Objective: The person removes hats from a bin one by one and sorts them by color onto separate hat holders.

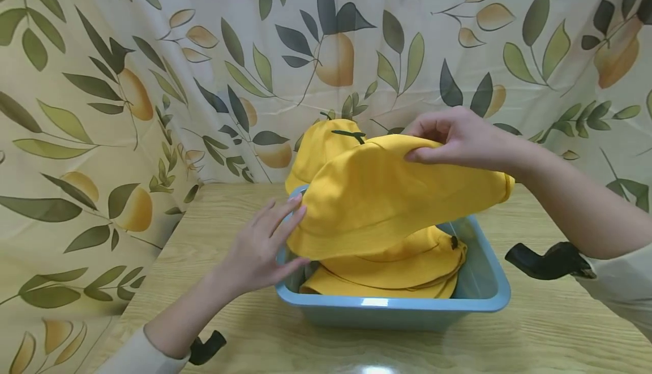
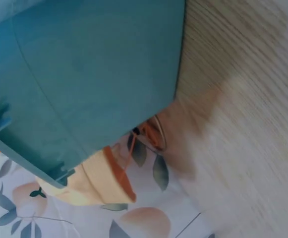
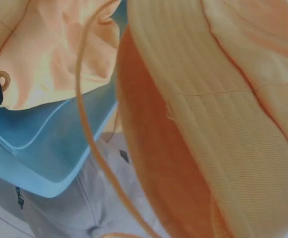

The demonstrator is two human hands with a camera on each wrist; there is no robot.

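Note:
My right hand pinches a yellow bucket hat by its upper right part and holds it tilted over a blue plastic basin. At the hat's left side, my left hand has its fingers extended, fingertips against or very near the brim. A dark green leaf-like stem tops the hat. Beneath it, more yellow hats lie stacked in the basin. The right wrist view shows the stitched brim close up and a thin cord hanging down. Neither wrist view shows the fingers.
Behind the basin sits another yellow hat with a green stem, its cord on the table in the left wrist view. The wood-grain table meets a leaf-and-fruit patterned curtain at the back and left.

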